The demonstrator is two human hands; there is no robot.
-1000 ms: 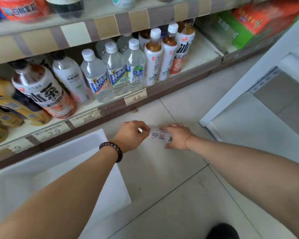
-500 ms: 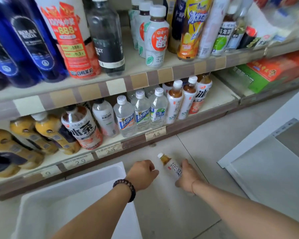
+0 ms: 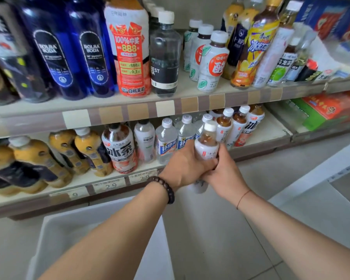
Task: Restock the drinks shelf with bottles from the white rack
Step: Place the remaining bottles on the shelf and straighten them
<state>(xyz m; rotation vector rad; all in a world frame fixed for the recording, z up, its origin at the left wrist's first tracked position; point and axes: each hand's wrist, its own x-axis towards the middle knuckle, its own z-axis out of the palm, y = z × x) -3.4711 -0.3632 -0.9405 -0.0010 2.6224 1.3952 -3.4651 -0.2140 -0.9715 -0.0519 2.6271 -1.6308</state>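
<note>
A small tea bottle with a white cap, brown liquid and a white label stands upright in the air in front of the lower drinks shelf. My left hand grips it from the left and my right hand grips it from the right; the fingers meet over its lower body. Two matching tea bottles stand on the shelf just behind it. The white rack shows as a slanted white post and panel at the right.
A white foam box sits on the floor under my left forearm. The lower shelf holds water bottles, an iced tea bottle and orange drinks. The upper shelf carries blue soda bottles and mixed drinks. Grey tile floor lies at the right.
The tea bottle went from lying on the floor to being held upright in both hands, up at the level of the lower shelf. The view has tilted upward.
</note>
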